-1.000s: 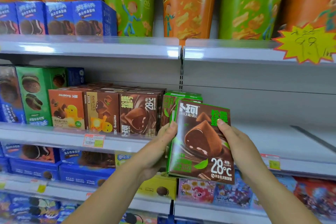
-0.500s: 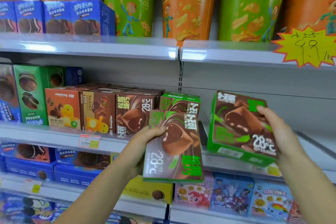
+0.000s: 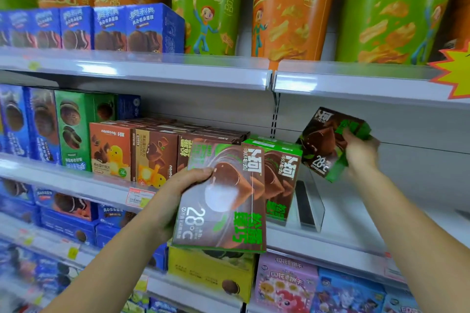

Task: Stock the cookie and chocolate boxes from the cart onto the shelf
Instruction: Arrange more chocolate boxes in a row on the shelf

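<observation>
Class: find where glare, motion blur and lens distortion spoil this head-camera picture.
Head view: a white glare patch washes out the front of the left-hand box; the right hand and right-hand box are smeared by motion; the upper shelf edge bows and the chip tubs lean outward, which is wide-angle distortion.

Yellow starburst sign [image 3: 455, 76] cut by right edge, tilted green box [image 3: 328, 145] motion-blurred, price tag [image 3: 138, 198] print illegible.

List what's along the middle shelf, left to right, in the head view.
Blue cookie boxes, green cookie box, orange duck box, brown duck box, left hand gripping near chocolate box, shelved green-topped box, clear divider, tilted chocolate box in right hand.
</observation>
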Motion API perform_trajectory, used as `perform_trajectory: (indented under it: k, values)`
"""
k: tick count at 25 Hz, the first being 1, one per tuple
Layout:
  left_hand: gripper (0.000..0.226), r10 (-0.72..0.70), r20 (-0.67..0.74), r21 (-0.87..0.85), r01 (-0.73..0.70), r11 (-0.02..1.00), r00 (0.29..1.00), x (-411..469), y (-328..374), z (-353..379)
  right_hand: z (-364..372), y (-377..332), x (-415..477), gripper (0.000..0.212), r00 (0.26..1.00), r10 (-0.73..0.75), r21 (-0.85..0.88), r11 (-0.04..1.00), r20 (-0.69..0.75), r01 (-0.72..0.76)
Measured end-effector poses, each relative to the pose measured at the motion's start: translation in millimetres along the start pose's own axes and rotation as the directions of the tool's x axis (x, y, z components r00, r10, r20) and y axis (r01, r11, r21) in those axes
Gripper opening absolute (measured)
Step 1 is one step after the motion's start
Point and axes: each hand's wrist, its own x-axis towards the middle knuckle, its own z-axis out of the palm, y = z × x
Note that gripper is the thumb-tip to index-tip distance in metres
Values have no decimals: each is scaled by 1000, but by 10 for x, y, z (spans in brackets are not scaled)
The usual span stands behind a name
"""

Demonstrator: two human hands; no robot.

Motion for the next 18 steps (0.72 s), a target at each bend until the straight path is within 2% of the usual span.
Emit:
perform_trajectory:
  k: [3, 4, 7, 10, 12, 13, 16, 18]
  values:
    - [5, 5, -36, 13, -4, 1000, 999, 13, 98, 73, 278, 81, -46, 13, 968, 68, -50, 997, 242, -58]
    - [13, 10, -47, 14, -9, 1000, 999, 56, 88, 38, 328, 129, -57, 7, 939, 89, -69, 995, 332, -70]
    - [16, -26, -104, -24, 23, 999, 994, 12, 87, 30, 432, 243, -181, 11, 856, 153, -106, 988, 495, -115]
    - [14, 9, -87, -28, -11, 1000, 996, -6, 15, 7, 519, 369, -177, 16, 793, 309, -134, 950, 525, -282]
    - [12, 14, -93, -27, -16, 999, 996, 45, 9, 4, 570, 457, -71, 36, 769, 362, -142, 930, 527, -340]
    - [12, 10, -96, -26, -12, 1000, 995, 51, 11, 18, 574, 431, -92, 35, 756, 368, -153, 927, 541, -342]
    - [11, -35, -76, -20, 34, 999, 996, 117, -47, 37, 518, 306, -216, 16, 719, 383, -132, 915, 580, -381]
    - [23, -60, -26, -39, 59, 997, 998, 173, -74, 70, 443, 290, -204, 11, 705, 385, -114, 909, 596, -400]
